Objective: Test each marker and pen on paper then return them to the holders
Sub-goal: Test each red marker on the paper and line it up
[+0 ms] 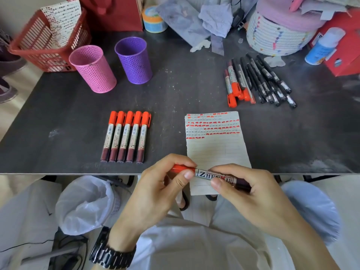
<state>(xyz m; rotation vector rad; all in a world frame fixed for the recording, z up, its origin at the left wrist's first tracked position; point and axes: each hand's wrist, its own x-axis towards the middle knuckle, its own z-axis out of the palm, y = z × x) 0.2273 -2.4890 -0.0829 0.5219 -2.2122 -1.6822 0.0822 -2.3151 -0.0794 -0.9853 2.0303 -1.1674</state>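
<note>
Holding one marker (212, 175), the left hand (155, 191) pinches its cap, the right hand (243, 190) its barrel; a jerky tug risks smearing the paper (216, 151) just beyond.

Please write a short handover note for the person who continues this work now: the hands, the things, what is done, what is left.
Left hand grips the red cap, right hand the barrel of one marker, held over the paper.
Five red markers lie in a neat row, left of the paper.
A mixed pile of pens and markers lies far right.
Pink holder and purple holder look empty.
Paper's top is marked; nothing returned yet.
</note>
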